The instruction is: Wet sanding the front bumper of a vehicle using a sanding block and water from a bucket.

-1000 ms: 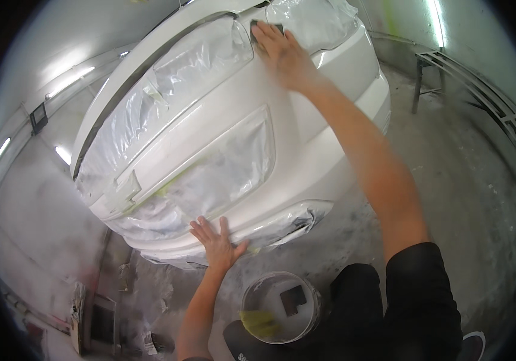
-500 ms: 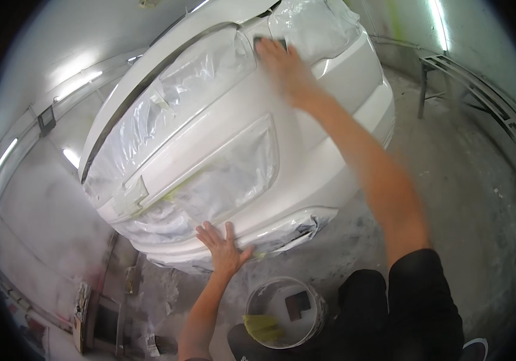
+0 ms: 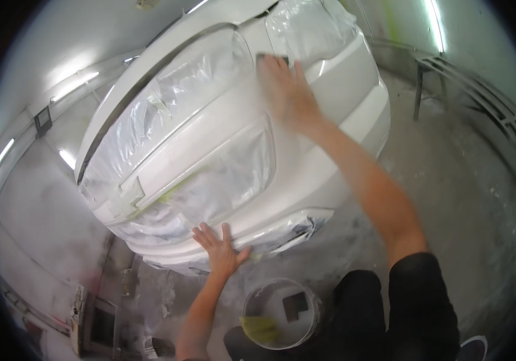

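A white car body fills the middle, its rear panel and bumper facing me. My right hand presses a dark piece of sandpaper against the white panel between the two masked areas; the sheet's edge shows past the fingertips, while the rest lies hidden under the blurred hand. Fingers spread, my left hand rests flat on the lower bumper edge and holds nothing. Clear plastic film covers the recess above it, and more film covers the upper right corner.
Below the bumper, close to my legs, stands a round bucket with a yellow-green cloth over its rim and a dark sheet inside. A metal rack stands along the right wall. Various items lie at lower left.
My right hand has slid down the panel toward me with the sandpaper. My left hand stays on the bumper. The whole view has shifted slightly.
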`<state>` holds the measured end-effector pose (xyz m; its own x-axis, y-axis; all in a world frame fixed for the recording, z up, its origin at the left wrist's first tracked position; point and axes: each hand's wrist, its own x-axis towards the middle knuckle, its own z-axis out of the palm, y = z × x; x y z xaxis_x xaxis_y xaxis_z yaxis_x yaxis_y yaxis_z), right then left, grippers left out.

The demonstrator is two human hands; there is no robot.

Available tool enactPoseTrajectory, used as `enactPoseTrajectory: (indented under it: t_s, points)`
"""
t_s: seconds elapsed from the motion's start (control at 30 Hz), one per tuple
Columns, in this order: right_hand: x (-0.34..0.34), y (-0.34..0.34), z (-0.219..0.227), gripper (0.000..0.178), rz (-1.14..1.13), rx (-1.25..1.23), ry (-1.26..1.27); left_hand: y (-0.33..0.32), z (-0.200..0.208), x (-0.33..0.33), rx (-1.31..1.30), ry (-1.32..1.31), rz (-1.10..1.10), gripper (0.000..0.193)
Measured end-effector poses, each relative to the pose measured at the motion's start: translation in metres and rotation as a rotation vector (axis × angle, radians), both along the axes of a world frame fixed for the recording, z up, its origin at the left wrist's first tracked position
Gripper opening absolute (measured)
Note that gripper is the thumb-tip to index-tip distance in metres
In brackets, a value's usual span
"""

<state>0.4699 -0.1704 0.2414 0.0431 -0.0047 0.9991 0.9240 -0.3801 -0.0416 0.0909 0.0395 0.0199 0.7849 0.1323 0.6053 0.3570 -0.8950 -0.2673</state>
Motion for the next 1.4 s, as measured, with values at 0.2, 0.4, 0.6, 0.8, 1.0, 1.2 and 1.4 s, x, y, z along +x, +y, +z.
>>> enactPoseTrajectory:
  t_s: [0.2, 0.4, 0.6, 0.8, 1.0, 1.2, 1.4]
  points:
    - [-0.012, -0.001, 0.036, 0.052, -0.111, -0.057, 0.15, -0.002, 0.002, -0.001, -0.038, 0.018, -0.013, 0.105]
    - [-0.062, -0.002, -0.016, 0.056, -0.005, 0.004, 0.037, -0.007, 0.014, 0.001, -0.065, -0.002, -0.014, 0.102]
    - [-0.097, 0.035, -0.018, 0.062, -0.191, -0.231, 0.122, -0.006, 0.006, 0.003, -0.031, 0.011, -0.006, 0.101]
    - [-0.114, 0.016, -0.017, 0.061, 0.116, -0.201, -0.089, 0.014, -0.005, -0.01, -0.029, -0.019, -0.043, 0.123]
    - [-0.205, 0.096, -0.015, 0.057, 0.127, -0.191, -0.05, 0.012, 0.003, -0.008, -0.065, -0.014, -0.058, 0.114]
    - [-0.115, 0.044, -0.018, 0.05, -0.442, -0.193, -0.156, 0.029, 0.007, -0.022, -0.079, -0.03, -0.144, 0.106]
    - [-0.188, 0.105, -0.033, 0.059, -0.153, -0.231, -0.199, 0.013, 0.006, -0.014, -0.114, -0.084, -0.127, 0.1]
